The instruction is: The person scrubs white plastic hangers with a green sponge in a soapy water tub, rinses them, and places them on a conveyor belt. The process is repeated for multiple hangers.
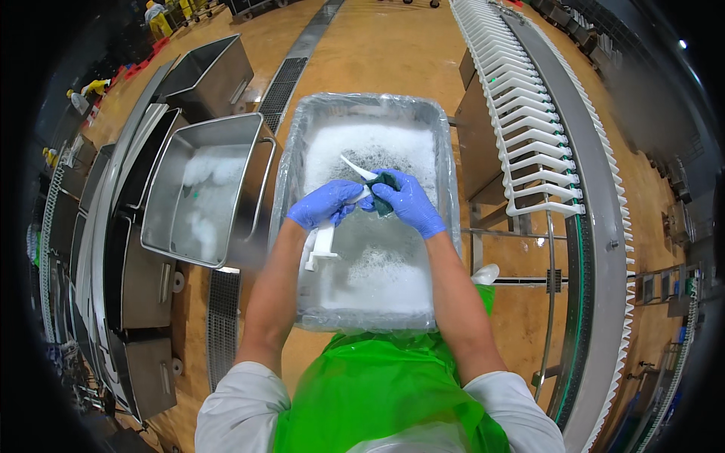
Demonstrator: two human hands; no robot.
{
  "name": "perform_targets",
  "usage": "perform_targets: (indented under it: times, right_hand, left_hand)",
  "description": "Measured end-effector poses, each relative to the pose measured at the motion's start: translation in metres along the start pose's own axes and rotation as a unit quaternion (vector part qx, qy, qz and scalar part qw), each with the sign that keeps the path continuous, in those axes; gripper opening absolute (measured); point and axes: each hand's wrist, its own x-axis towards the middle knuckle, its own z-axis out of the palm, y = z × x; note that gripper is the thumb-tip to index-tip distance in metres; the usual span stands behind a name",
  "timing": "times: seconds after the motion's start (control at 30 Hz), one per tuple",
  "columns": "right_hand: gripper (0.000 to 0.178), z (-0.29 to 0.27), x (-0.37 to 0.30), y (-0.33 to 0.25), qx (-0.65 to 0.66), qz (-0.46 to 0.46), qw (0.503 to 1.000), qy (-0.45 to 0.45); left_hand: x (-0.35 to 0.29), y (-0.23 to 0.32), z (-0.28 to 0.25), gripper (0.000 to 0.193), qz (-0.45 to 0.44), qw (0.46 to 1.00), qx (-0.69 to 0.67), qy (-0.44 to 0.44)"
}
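Note:
My left hand (pixel 326 204), in a blue glove, is closed around an angled white plastic conveyor piece (pixel 323 243). One slim arm of the piece sticks up past my fingers; its broader end hangs down below them. My right hand (pixel 408 204), gloved the same way, pinches a dark green scouring pad (pixel 387 186) against the piece. Both hands are close together above a tub lined with clear plastic (pixel 447 162). White suds (pixel 370 291) float on the cloudy water in it. The fingers partly hide the middle of the piece.
A steel bin (pixel 247 136) holding sudsy water stands to the left, near more steel bins (pixel 215 79). On the right runs a conveyor with a row of white angled slats (pixel 538 143). Floor drain grates (pixel 224 325) cross the wet tan floor. People in yellow (pixel 160 25) are far off.

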Motion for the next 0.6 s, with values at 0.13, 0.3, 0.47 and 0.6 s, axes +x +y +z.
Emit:
perform_targets:
  times: [0.13, 0.3, 0.47, 0.6]
  right_hand:
    - [0.035, -0.010, 0.001, -0.007, 0.061, 0.042, 0.995, -0.061]
    - [0.030, -0.016, -0.009, -0.021, 0.179, 0.126, 0.973, -0.077]
    - [0.049, 0.004, -0.005, -0.018, -0.126, 0.187, 0.974, 0.016]
    - [0.050, 0.006, -0.003, -0.021, -0.144, 0.243, 0.958, 0.056]
  left_hand:
    - [-0.008, 0.005, 0.005, 0.032, -0.003, 1.000, 0.006, -0.003]
    - [-0.011, 0.015, 0.002, 0.035, -0.017, 0.994, 0.057, -0.090]
    - [-0.002, 0.012, 0.031, 0.032, -0.082, 0.971, 0.220, -0.037]
    - [0.002, 0.002, 0.036, 0.033, -0.101, 0.956, 0.275, -0.030]
